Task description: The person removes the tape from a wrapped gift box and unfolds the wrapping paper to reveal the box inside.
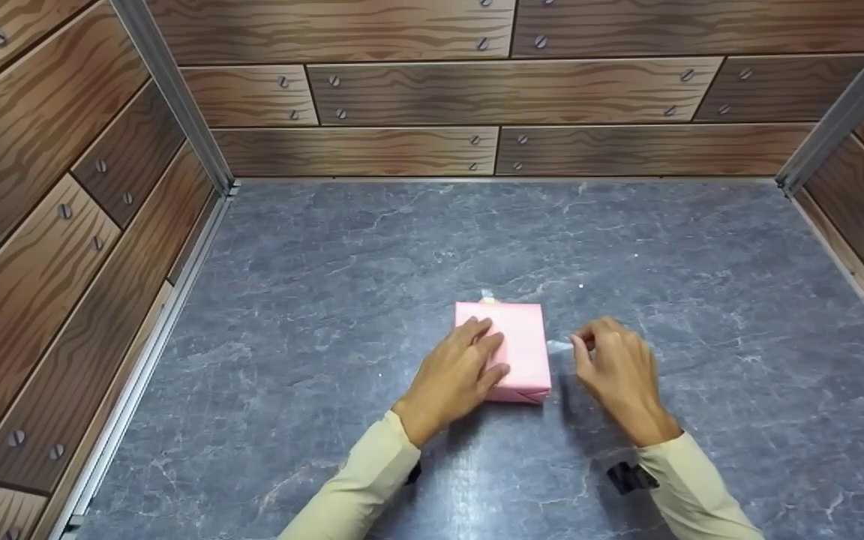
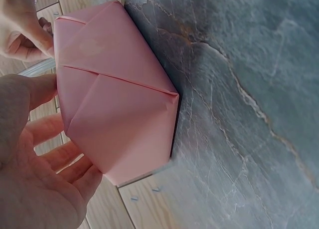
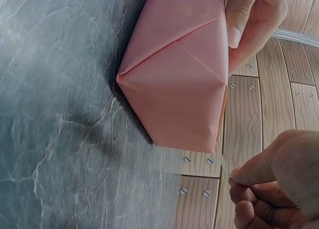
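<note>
A box wrapped in pink paper (image 1: 523, 346) lies on the grey marbled surface, its folded end flaps (image 2: 119, 84) facing the wrist cameras. My left hand (image 1: 456, 367) rests on the top of the box, fingers spread and fairly straight across its left half. Just off the box's right side, my right hand (image 1: 619, 371) pinches a thin translucent strip (image 1: 559, 346) between thumb and fingertips. The strip runs from the box edge to those fingertips, and in the right wrist view it slants down to the right hand (image 3: 274, 181). A small pale piece (image 1: 487, 294) shows behind the far edge.
Wood-plank patterned walls (image 1: 402, 94) enclose the marbled tabletop (image 1: 312, 255) at the back and both sides. Metal rails (image 1: 143, 405) run along the left edge and up the corners. Tiny white specks (image 1: 580, 286) dot the surface beyond the box.
</note>
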Available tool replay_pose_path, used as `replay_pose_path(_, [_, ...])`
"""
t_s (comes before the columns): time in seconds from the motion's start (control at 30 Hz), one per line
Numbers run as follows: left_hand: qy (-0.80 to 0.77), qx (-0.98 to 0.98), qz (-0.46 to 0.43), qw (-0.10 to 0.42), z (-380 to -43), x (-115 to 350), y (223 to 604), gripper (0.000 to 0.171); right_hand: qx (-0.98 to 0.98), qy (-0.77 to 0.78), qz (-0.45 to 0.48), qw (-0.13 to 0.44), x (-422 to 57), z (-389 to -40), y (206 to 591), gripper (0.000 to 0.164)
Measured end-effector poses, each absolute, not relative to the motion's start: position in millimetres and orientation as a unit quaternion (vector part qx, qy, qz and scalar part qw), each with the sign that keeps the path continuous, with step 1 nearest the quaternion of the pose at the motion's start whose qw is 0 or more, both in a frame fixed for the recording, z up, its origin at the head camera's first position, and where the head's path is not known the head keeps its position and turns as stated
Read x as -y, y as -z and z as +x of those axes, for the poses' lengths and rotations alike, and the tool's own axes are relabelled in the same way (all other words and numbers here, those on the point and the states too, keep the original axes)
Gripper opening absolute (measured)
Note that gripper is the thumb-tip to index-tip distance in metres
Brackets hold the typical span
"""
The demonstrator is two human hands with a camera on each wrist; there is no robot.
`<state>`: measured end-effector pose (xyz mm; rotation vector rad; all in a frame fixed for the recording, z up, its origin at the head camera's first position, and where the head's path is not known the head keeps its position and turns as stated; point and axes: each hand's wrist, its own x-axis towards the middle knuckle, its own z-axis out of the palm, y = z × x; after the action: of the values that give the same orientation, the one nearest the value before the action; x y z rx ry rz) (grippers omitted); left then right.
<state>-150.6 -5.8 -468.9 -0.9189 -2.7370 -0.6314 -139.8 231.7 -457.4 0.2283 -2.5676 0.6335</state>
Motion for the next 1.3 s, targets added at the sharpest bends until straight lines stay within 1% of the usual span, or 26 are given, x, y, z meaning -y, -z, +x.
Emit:
replay_pose_path(0.5, [0.213, 0.923, -0.306, 0.091, -149, 5, 468, 0.042, 0.942, -0.241, 0.072, 0.222, -234, -139, 455, 0.005])
replay_pose_path(0.8, [0.214, 0.924, -0.303, 0.090, -149, 6, 468, 0.042, 0.948, -0.248, 0.076, 0.187, -243, -136, 454, 0.005])
replay_pose_path(1.1, [0.218, 0.924, -0.301, 0.087, -151, 6, 468, 0.043, 0.954, -0.243, 0.063, 0.164, -246, -136, 455, 0.007])
replay_pose_path(1.3, [0.217, 0.921, -0.307, 0.103, -150, 4, 470, 0.042, 0.950, -0.252, 0.072, 0.168, -243, -134, 454, 0.005])
